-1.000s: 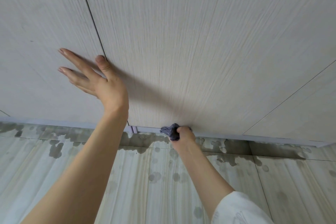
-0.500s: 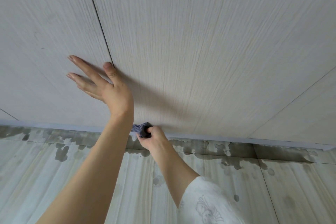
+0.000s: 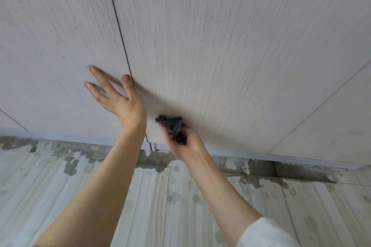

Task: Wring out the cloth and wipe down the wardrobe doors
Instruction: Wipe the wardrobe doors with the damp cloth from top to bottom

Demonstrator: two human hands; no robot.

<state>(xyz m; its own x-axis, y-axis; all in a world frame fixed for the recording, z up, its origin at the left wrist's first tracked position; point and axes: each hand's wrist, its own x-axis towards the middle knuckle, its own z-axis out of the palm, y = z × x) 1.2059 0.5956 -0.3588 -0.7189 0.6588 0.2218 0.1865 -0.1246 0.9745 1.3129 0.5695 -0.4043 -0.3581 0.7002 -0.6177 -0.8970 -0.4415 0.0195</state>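
The right hand (image 3: 186, 144), fingers clamped on the bunched cloth (image 3: 171, 126), has swept left and up from the door's (image 3: 220, 56) bottom edge, so wiping continues. The left hand (image 3: 118, 96) stays braced, fingers apart.

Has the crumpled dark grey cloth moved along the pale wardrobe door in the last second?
Yes. The crumpled dark grey cloth, gripped by the right hand, went left toward the dark door seam, then up off the bottom edge.

Home — wardrobe doors (image 3: 220, 46), tiled floor (image 3: 60, 196)
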